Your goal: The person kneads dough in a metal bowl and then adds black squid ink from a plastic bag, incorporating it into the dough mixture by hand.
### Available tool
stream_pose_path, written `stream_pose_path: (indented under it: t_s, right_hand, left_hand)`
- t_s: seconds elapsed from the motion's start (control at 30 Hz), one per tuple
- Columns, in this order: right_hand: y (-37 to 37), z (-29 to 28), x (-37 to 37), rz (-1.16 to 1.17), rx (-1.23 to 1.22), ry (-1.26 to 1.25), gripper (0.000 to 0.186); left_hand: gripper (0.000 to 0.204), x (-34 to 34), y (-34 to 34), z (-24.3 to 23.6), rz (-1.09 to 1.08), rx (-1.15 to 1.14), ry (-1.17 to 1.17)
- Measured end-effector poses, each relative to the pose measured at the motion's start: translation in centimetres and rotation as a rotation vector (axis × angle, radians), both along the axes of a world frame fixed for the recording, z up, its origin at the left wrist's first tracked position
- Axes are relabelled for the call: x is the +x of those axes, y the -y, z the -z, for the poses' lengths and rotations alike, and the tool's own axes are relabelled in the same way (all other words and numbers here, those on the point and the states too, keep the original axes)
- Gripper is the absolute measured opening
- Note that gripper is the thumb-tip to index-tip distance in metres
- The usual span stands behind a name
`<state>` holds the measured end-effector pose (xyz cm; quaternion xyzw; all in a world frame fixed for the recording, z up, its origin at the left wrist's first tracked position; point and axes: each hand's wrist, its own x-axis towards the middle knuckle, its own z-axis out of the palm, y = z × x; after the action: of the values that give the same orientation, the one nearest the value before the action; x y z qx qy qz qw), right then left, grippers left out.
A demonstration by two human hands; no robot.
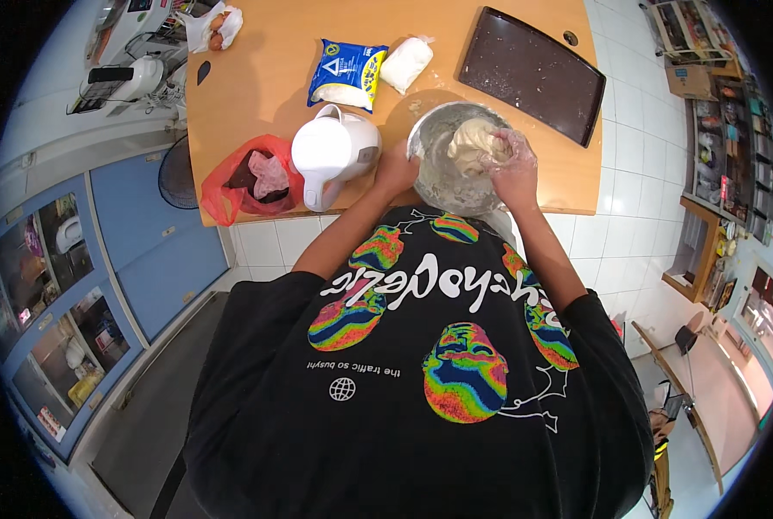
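Observation:
A lump of pale dough [474, 147] is up in the mouth of a metal mixing bowl [432, 173], whose inner wall is smeared with flour. My right hand [514, 163], its fingers coated in dough, is closed on the right side of the lump. At the bowl's left rim, my left hand [397, 168] grips the edge; its fingertips are partly hidden. Just left of that hand stands a white electric kettle [334, 147] with its handle toward me.
Behind the kettle lie a blue and yellow packet [348, 74] and a small white bag [407, 64]. A dark baking tray [533, 69] sits at the back right. A red plastic bag [222, 186] is at the table's front left, eggs [217, 35] at its far left corner.

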<state>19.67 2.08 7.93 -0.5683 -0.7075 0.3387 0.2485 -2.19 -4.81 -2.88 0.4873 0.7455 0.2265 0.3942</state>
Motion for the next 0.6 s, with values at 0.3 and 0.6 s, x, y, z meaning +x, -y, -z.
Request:
stream_pose_path:
  t_s: [0.3,0.6]
  right_hand:
    - [1.0,-3.1,-0.2,-0.253,0.135,-0.026,0.041]
    - [0.4,4.4,-2.0,-0.286,-0.137,0.503,0.087]
  left_hand:
    - [0.045,0.6,0.4,4.0,-0.177,-0.030,0.316]
    - [0.042,1.3,0.5,0.9,-0.139,-0.158,0.205]
